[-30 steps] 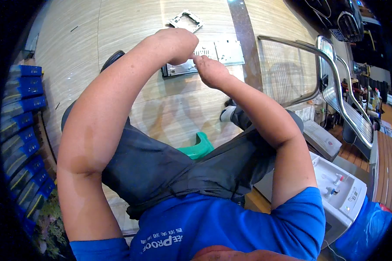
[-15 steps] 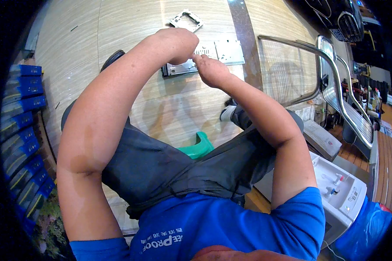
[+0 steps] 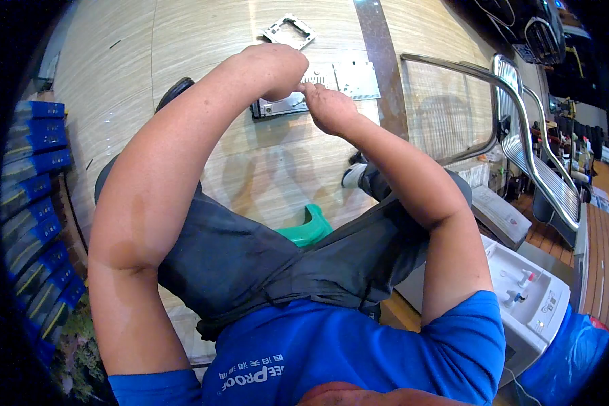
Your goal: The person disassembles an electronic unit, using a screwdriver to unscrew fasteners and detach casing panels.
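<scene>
My left hand and my right hand meet over a flat silver device with a dark edge that lies on the floor. Their fingertips come together near its middle. The right hand is closed, its fingers curled in; what it pinches is too small to make out. Most of the left fingers are hidden behind the back of that hand, which is bent down towards the device. A pale flat metal plate with small slots adjoins the device on the right. Above the hands lies a white rectangular frame.
A green plastic stool shows between my knees. To the right stands a metal chair, with a white water dispenser and a blue plastic bag nearer me. Blue boxes line the left side. A grey carton sits beside my right knee.
Almost nothing differs. My right hand has shifted very slightly; my left hand, the device and the parts around it stay in place.
</scene>
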Demonstrator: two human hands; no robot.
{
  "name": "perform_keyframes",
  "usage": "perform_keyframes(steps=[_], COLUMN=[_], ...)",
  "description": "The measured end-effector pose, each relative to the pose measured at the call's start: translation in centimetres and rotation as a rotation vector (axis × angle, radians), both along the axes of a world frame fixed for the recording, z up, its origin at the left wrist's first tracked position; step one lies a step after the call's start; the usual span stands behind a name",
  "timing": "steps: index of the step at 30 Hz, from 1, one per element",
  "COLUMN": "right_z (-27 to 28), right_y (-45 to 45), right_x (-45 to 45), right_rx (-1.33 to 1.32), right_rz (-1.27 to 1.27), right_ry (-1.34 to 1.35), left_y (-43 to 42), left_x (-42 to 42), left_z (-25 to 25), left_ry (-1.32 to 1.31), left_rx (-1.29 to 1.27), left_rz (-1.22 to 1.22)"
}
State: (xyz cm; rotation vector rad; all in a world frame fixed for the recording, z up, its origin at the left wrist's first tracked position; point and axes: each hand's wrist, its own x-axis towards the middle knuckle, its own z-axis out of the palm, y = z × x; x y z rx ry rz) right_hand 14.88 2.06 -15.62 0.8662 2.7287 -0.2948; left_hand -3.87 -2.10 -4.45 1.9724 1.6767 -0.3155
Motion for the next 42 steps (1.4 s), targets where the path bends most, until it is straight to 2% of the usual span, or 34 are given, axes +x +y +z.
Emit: perform_keyframes(steps=[3, 10, 15, 21, 27, 42], right_z=[0.5, 0.6, -0.6, 0.4, 0.2, 0.6], right_y=[0.2, 0.3, 0.3, 0.5, 0.3, -0.2], right_x=[-0.2, -0.2, 0.2, -0.2, 0.0, -0.2], right_rx=[-0.047, -0.037, -0.052, -0.061, -0.083, -0.014], right_rz=[-0.057, -0.007, 0.034, -0.021, -0.021, -0.026], right_ry=[-0.03, -0.051, 0.03, -0.053, -0.016, -0.052], left_y=[-0.3, -0.3, -0.1, -0.3, -0.3, -0.3], left_x=[0.2, 0.2, 0.2, 0.3, 0.2, 0.3], left_z=[0.6, 1.0, 0.3, 0.9, 0.6, -0.1], left_ry=[0.002, -0.013, 0.021, 0.0, 0.0, 0.014], left_rx=[0.02, -0.008, -0.014, 0.013, 0.012, 0.05], left_rz=[0.009, 0.026, 0.008, 0.018, 0.027, 0.018])
